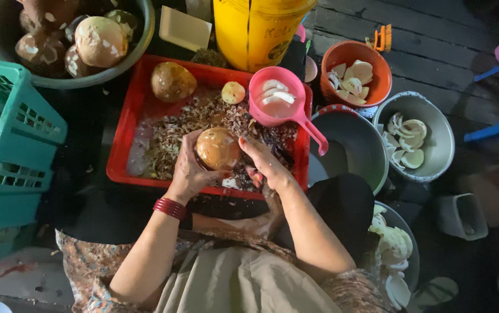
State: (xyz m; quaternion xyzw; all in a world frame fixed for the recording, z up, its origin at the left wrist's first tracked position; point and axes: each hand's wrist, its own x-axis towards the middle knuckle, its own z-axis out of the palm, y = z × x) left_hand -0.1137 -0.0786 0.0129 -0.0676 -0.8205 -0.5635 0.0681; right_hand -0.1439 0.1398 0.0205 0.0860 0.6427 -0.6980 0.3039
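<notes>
we see the left hand (187, 171) cupping a peeled coconut (218, 148) over the red tray (123, 145), apparently so that the brown shavings (185, 130) fall inside. the right hand (262, 162) presses the coconut's other side, its grip closed on something we cannot make out. another coconut (172, 82) waits in the tray; a pink scoop (278, 97) holds white pieces.

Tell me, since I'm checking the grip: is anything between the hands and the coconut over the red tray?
Nothing visible. The left hand cups the coconut directly, and the right hand touches its other side. Both hold it above the shavings in the red tray. Whether the right hand holds a tool cannot be told.
</notes>
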